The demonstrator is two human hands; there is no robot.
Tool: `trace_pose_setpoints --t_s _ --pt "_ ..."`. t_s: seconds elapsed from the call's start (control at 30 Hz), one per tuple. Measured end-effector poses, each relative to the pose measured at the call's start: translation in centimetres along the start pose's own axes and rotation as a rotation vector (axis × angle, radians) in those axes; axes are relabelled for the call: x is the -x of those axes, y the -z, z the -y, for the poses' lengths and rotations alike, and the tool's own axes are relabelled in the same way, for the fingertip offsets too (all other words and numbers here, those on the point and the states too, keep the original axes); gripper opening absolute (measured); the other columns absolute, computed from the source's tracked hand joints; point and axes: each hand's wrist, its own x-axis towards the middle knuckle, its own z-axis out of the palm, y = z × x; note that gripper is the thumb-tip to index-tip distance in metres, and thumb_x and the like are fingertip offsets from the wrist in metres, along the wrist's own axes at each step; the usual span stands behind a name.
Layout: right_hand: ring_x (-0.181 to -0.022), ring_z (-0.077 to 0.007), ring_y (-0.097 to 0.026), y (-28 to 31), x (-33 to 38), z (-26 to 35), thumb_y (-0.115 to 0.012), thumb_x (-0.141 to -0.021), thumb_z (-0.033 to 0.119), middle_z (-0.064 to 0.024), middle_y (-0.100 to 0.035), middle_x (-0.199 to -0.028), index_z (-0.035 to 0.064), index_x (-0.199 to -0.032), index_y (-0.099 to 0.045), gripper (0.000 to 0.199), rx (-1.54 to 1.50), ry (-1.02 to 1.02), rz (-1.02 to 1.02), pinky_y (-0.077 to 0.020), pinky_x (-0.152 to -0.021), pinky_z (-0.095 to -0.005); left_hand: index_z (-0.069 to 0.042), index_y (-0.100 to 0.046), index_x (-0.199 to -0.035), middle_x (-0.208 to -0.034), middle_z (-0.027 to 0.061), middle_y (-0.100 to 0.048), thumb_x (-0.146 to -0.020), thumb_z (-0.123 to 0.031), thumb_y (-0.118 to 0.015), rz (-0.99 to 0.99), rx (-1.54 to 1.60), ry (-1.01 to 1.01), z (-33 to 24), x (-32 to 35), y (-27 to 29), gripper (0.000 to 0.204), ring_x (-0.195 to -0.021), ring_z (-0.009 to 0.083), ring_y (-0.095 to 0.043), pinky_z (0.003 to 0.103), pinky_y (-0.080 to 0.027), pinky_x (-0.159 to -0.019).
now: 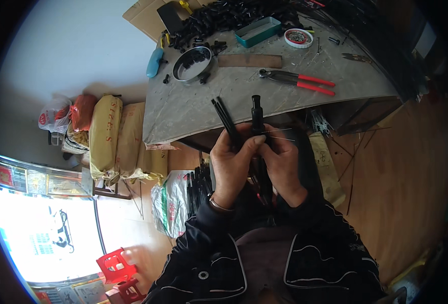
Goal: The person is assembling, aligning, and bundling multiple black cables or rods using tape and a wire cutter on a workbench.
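Note:
Both my hands are raised close together in front of the table's near edge. My left hand is closed round several slim black rods, which stick up at a slant. Between the two hands stands an upright black tube-like piece with a knobbed end. My left thumb presses against it near the right fingertips. My right hand is closed at the lower part of this piece. Two thin pale wires or needles jut out to the right from its fingers. The lower ends of the pieces are partly hidden by my hands and dark clothing.
On the grey table lie red-handled pincers, a wooden strip, a round metal dish, a green tray, a white lid of small parts and a heap of black parts. Stuffed sacks stand left.

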Motion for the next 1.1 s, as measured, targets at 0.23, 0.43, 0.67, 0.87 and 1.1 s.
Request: trace_pose_setpoints --t_s 0.23,0.43,0.67,0.87,1.1 --pt "-0.085 -0.0121 -0.064 0.6 -0.2 -0.1 -0.066 -0.086 0.002 -0.0059 -0.061 -0.103 0.0016 -0.119 -0.061 0.033 0.376 0.271 0.078 -0.0509 -0.071 -0.0229 0.001 -0.065 -0.111 -0.095 0.003 -0.07 -0.083 0.0 -0.071 0.015 0.058 -0.009 -0.4 -0.2 0.8 0.029 -0.086 0.0074 -0.062 0.021 -0.049 -0.077" --pt "-0.083 -0.0151 -0.066 1.7 -0.2 0.0 -0.069 -0.083 0.002 -0.0086 -0.064 -0.1 0.0017 -0.116 -0.062 0.033 0.394 0.278 0.092 -0.0514 -0.065 -0.0242 0.001 -0.066 -0.112 -0.096 0.0033 -0.07 -0.084 -0.001 -0.07 0.013 0.076 0.026 -0.5 0.2 0.1 0.028 -0.086 0.0077 -0.062 0.021 -0.05 -0.077" --pt "-0.07 -0.012 -0.064 2.4 -0.2 0.4 -0.071 -0.083 0.008 -0.0081 -0.066 -0.08 0.0006 -0.101 -0.065 0.02 0.303 0.183 0.026 -0.0497 -0.061 -0.0233 0.0 -0.066 -0.111 -0.098 0.0032 -0.069 -0.085 -0.001 -0.07 -0.048 0.086 -0.052 0.3 0.6 -0.6 0.026 -0.088 0.0083 -0.062 0.022 -0.049 -0.081" --pt "-0.073 -0.0066 -0.061 3.7 -1.2 2.3 -0.072 -0.083 0.011 -0.0015 -0.067 -0.08 0.001 -0.087 -0.066 0.013 0.286 -0.224 0.251 -0.047 -0.064 -0.0201 -0.001 -0.066 -0.111 -0.096 0.0037 -0.07 -0.085 -0.002 -0.07 -0.081 0.084 -0.13 0.9 1.3 -0.3 0.026 -0.088 0.0091 -0.063 0.024 -0.05 -0.082" --pt "-0.062 -0.0036 -0.055 5.5 -3.7 1.1 -0.075 -0.081 0.025 0.0027 -0.06 -0.069 0.004 -0.081 -0.066 0.023 0.134 -0.383 0.439 -0.0417 -0.055 -0.0189 -0.001 -0.066 -0.113 -0.096 0.0044 -0.07 -0.086 -0.004 -0.069 -0.008 0.004 -0.199 0.4 1.2 -0.4 0.027 -0.089 0.0093 -0.062 0.025 -0.049 -0.083"
